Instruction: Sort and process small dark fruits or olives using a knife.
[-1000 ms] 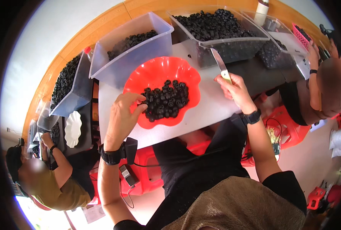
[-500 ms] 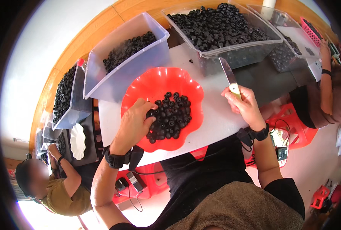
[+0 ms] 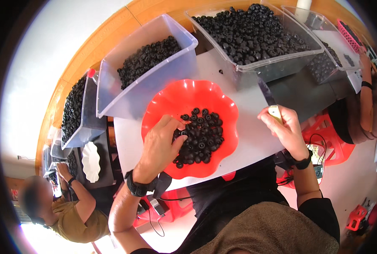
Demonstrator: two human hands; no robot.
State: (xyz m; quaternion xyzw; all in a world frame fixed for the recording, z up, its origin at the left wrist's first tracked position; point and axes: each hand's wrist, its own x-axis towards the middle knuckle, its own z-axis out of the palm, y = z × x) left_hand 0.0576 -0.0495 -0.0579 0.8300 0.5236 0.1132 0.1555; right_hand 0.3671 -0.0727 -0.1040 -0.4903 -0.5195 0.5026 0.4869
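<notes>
A red scalloped bowl [image 3: 222,99] stands on the white tabletop in front of me. Inside it lies a heap of small black ring-shaped parts [image 3: 203,144], rounded and with a hole in each. My left hand [image 3: 158,146] reaches over the bowl's left side, thumb and fingertips pinched around one black part [image 3: 182,133] at the heap's edge. To the right of the bowl, my right hand [image 3: 285,129] is wrapped round the pale handle of a knife [image 3: 265,92]. Its blade points up and away from me, well apart from the bowl.
Beyond the bowl stand a bluish bin [image 3: 129,101] and a large clear bin [image 3: 277,63], both with black parts. Another bin [image 3: 83,135] is at the left, near a white scalloped dish [image 3: 91,163]. People work at left [image 3: 76,211] and right [image 3: 368,106].
The whole view has shifted, so table and bowl appear further right and lower. My left fingers have closed at a black part; the knife stays in my right hand, its blade tilted more.
</notes>
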